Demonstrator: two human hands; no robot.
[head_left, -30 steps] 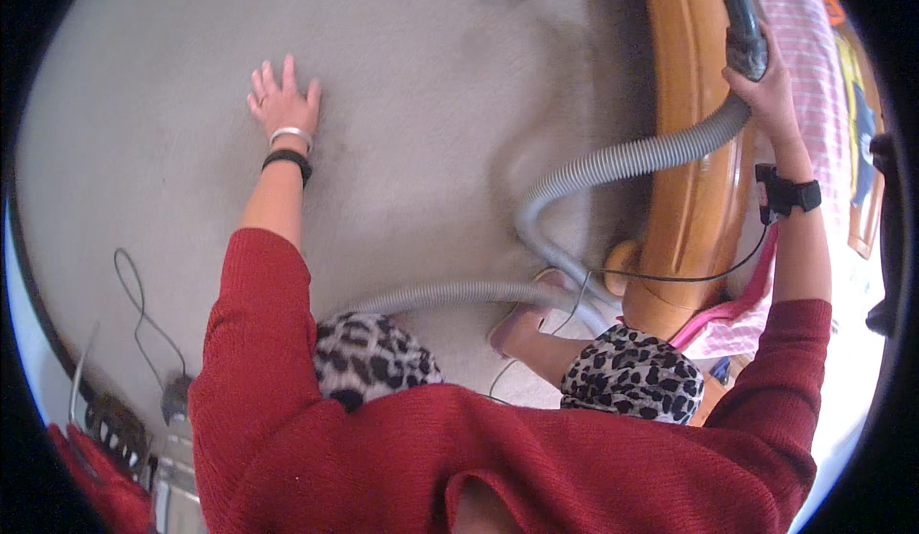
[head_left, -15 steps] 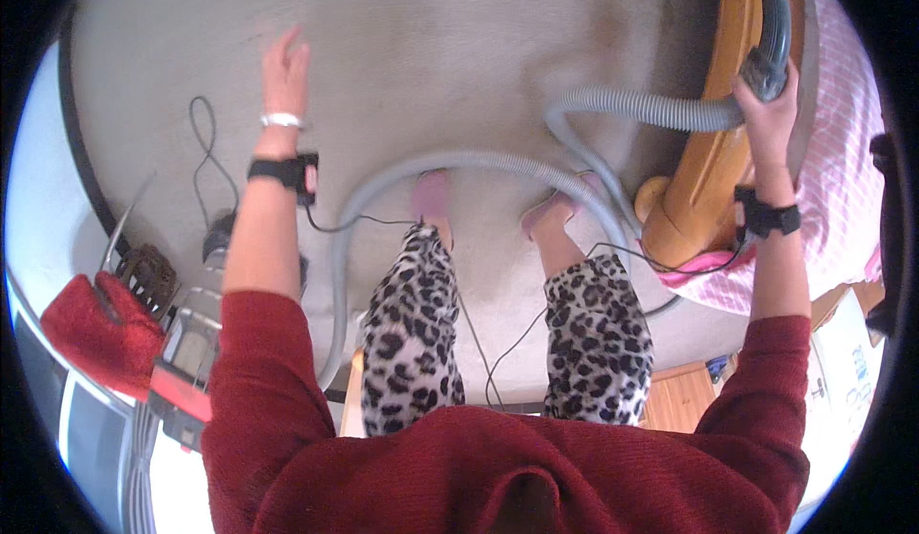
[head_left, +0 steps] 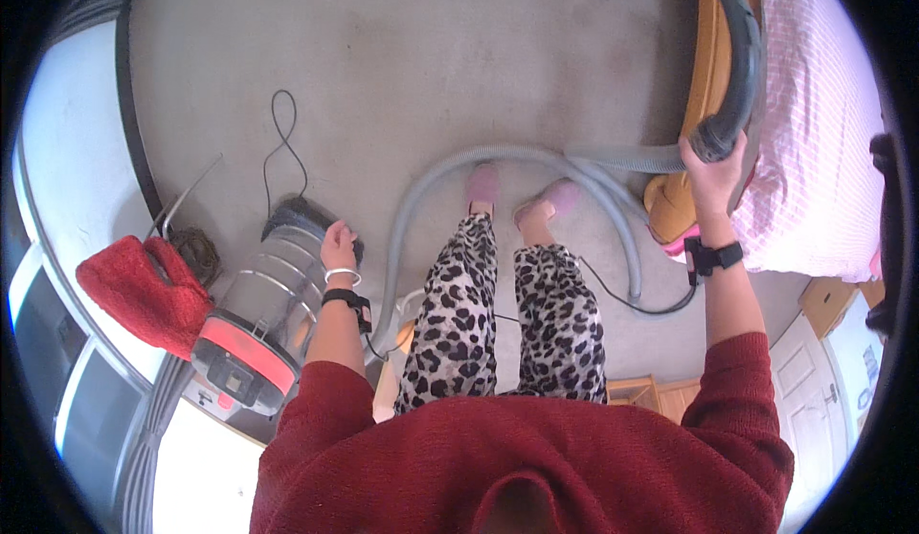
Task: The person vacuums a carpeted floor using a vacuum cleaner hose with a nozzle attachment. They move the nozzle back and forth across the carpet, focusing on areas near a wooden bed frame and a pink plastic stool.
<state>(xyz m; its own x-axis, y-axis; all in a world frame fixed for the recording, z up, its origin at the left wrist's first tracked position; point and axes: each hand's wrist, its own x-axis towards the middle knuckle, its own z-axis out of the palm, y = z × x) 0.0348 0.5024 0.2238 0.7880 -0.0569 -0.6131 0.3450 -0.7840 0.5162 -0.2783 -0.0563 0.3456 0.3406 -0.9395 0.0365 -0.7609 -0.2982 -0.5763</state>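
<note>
Head view: dark hose handle (head_left: 742, 65) beside bed (head_left: 823, 132); right hand (head_left: 713, 175) wraps fingers round its lower end, forearm reaching forward. Grey hose (head_left: 459, 157) loops past pink slippers (head_left: 483, 183). Vacuum canister (head_left: 278, 271), partly hidden moments ago, now nearly whole in view. Left hand (head_left: 338, 249), earlier out over floor (head_left: 412, 65), now drawn back alongside canister, within reach; fingers loosely curled, contact unclear.

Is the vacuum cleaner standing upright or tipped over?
Upright: the vacuum cleaner has its dark base on the floor and its red-banded top uppermost.
</note>
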